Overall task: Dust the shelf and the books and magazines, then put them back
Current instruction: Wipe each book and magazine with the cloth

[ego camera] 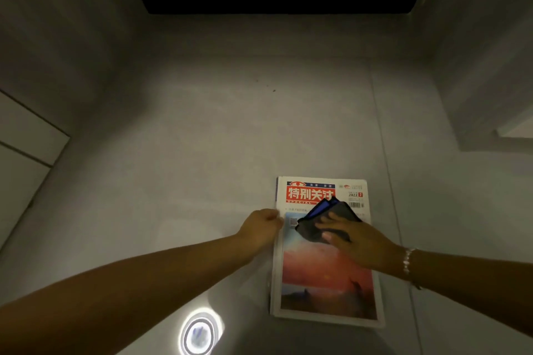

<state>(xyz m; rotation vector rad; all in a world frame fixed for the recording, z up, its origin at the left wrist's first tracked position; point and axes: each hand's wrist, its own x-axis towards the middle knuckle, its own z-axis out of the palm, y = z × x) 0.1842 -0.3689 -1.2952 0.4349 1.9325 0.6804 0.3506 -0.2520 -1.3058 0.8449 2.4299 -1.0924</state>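
Grey floor, magazine flat on it, long axis running away from the person. Right hand presses dark cloth onto the upper cover, fingers spread flat over it. Left hand pinches the left edge, fingers narrow. Lower cover, nearer the person, looks next to wipe.

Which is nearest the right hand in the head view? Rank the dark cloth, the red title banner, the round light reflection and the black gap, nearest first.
From the right hand:
1. Dark cloth, under its fingers on the magazine.
2. Red title banner, just beyond, at the cover's top.
3. Round light reflection, lower left on the floor.
4. Black gap, far at the top.
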